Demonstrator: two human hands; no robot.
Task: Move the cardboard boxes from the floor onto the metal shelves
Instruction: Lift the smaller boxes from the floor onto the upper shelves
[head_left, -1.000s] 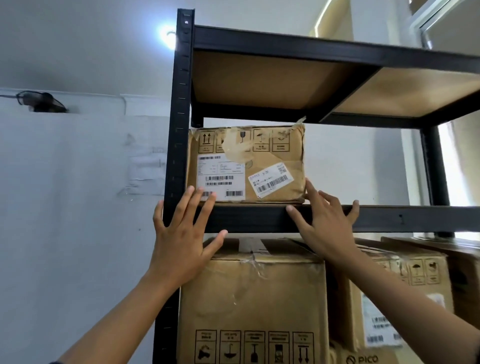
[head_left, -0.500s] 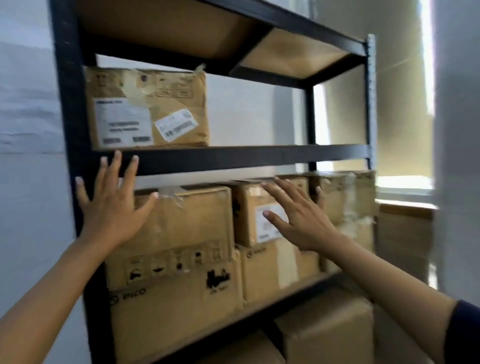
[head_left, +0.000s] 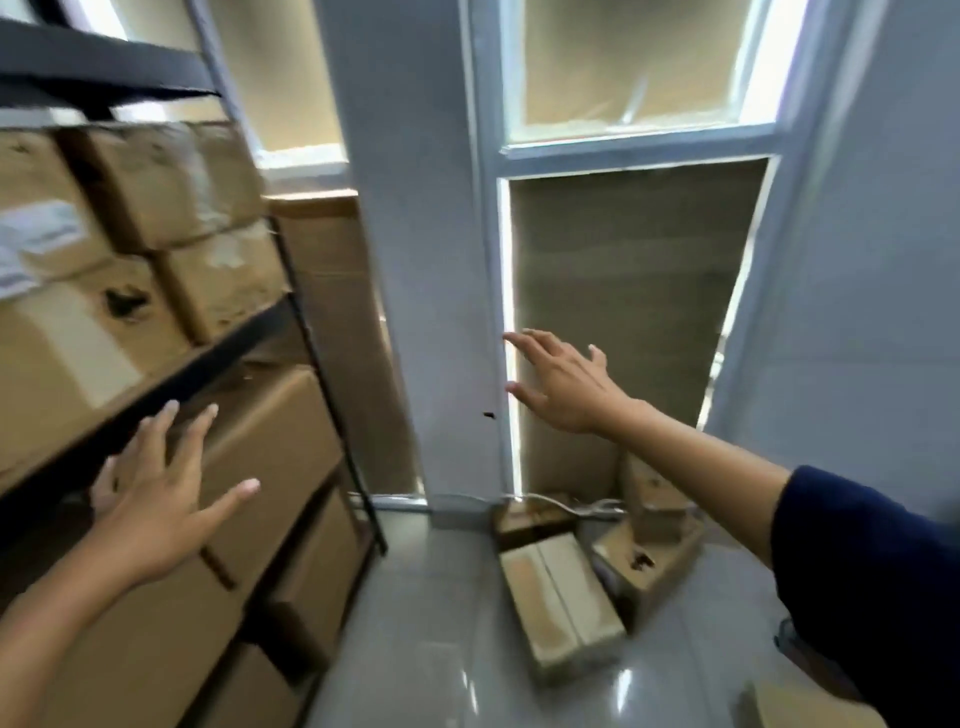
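The metal shelves (head_left: 291, 332) at 9 o'clock are already full of boxes. More cardboard boxes (head_left: 563, 597) lie on the floor (head_left: 441, 649) at 5 o'clock. Left hand (head_left: 156, 499) and right hand (head_left: 563, 384) are spread, empty. Next, I think: bend and grip one.

Nothing can be read — motion blur smears every marking. A white label (head_left: 36, 244) on a cardboard box (head_left: 47, 208) on the metal shelves (head_left: 218, 338) shows only grey streaks, and the dark printed marks (head_left: 124, 304) on the box below it — and on a floor box (head_left: 641, 569) — are shapeless blots.
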